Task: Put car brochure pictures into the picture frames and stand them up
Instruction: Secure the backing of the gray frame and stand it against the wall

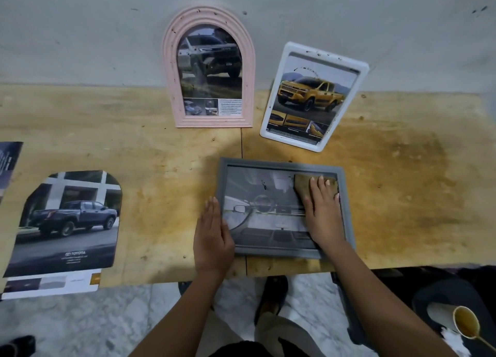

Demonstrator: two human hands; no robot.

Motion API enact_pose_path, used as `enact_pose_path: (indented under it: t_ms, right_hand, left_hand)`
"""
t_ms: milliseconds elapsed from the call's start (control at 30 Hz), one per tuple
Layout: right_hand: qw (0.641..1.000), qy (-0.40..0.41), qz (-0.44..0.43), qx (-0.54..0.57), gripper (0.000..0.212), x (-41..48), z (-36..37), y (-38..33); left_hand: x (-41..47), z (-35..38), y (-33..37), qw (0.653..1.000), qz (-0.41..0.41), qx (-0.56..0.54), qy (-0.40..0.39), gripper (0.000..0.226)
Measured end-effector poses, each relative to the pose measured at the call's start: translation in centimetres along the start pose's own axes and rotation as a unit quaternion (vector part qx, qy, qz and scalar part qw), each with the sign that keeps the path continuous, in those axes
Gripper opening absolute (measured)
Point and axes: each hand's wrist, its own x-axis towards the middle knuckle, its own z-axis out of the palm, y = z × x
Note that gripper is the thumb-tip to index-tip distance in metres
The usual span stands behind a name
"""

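A grey picture frame [346,211] lies flat near the table's front edge with a car interior picture inside. My left hand [212,233] rests flat on its left edge. My right hand [322,209] presses a tan cloth [303,184] onto the glass at the upper right with straight fingers. Dark specks mark the glass. A pink arched frame [171,69] with a truck picture stands against the wall. Beside it a white frame [271,131] with a yellow truck picture leans back. An arch-cut brochure picture [69,222] of a dark truck lies at the left.
The stained wooden table [402,182] meets a grey wall at the back. More brochure sheets [53,284] lie under the cut picture, and another page [8,163] sits at the far left. A yellow cup [465,321] is on a dark surface at the lower right.
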Motion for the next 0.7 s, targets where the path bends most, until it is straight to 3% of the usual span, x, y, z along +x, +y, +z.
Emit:
enact_pose_path:
  t_ms: [333,700]
  right_hand:
    - [0.995,0.069,0.069,-0.029,0.048,-0.1,1.4,-2.9]
    - [0.993,0.075,0.087,-0.024,0.051,0.4,3.3,-4.2]
  left_hand:
    - [-0.1,0.0,0.0,1.0,-0.002,0.028,-0.001,0.055]
    - [-0.1,0.1,-0.2,1.0,-0.008,0.026,0.003,0.054]
